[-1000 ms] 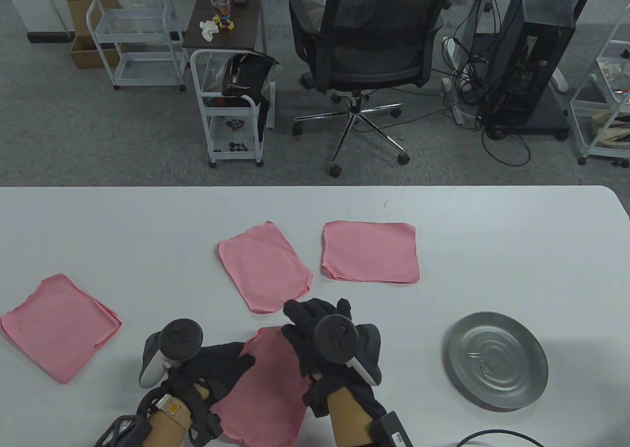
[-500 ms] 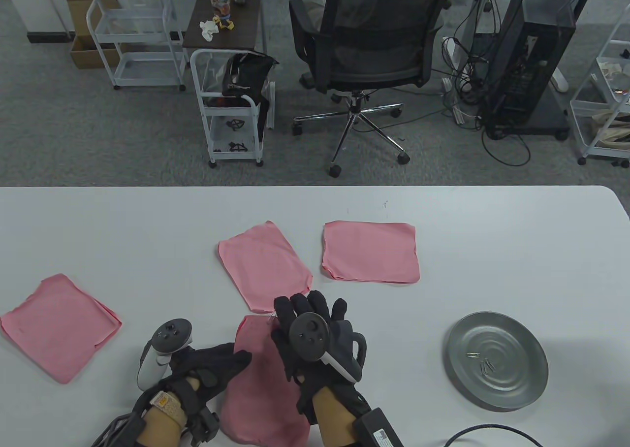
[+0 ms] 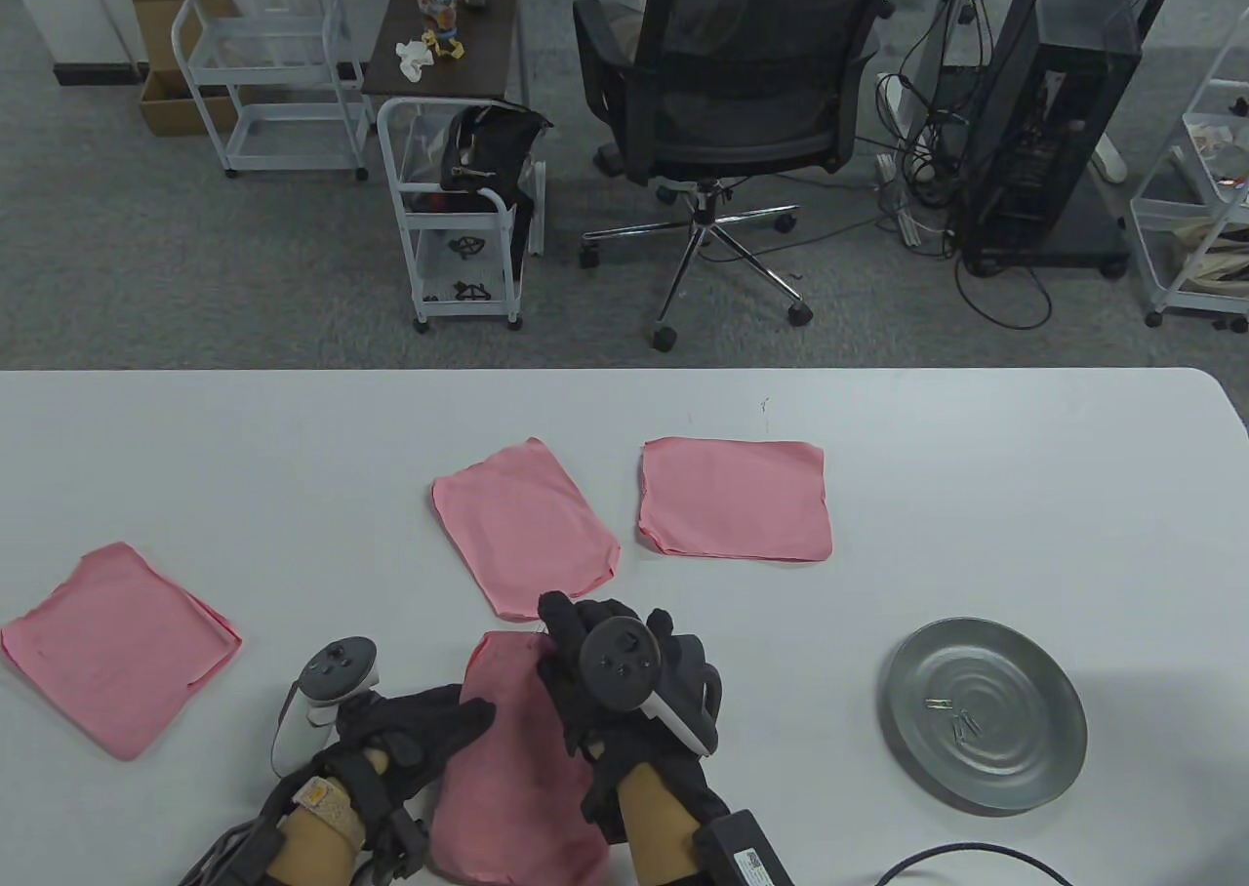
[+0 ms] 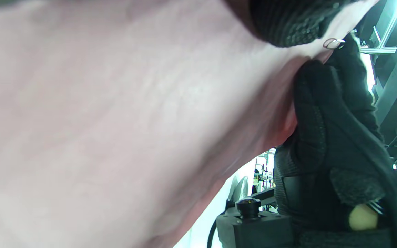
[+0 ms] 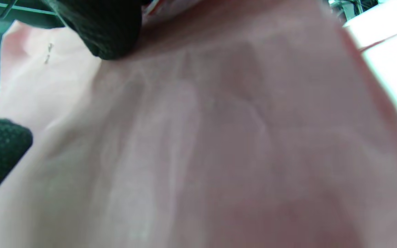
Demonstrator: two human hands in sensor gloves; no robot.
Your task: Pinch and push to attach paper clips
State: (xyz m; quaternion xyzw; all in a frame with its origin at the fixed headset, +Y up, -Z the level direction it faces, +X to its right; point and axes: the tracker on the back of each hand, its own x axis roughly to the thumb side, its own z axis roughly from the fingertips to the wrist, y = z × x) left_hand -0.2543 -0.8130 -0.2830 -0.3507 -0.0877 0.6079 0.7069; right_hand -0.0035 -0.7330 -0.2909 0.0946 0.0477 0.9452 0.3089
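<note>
Table [image 3: 976,457] w/ pink sheets: one [image 3: 507,759] held up at near edge betw. both hands. Left hand [image 3: 410,730] grips its left side; right hand [image 3: 595,652] pinches far corner, paper clip [image 4: 333,43] there (clip half on). Spare clips [image 3: 961,723] in plate [image 3: 1034,779], right.

Pink paper sheets [image 3: 732,501] on white counter [image 3: 976,457]; grey metal plate [image 3: 1015,662]; black-gloved hands [image 3: 605,671].

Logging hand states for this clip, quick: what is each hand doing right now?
Left hand: holds the left edge of the near pink paper stack.
Right hand: pinches a small metal paper clip onto that stack's far edge.
</note>
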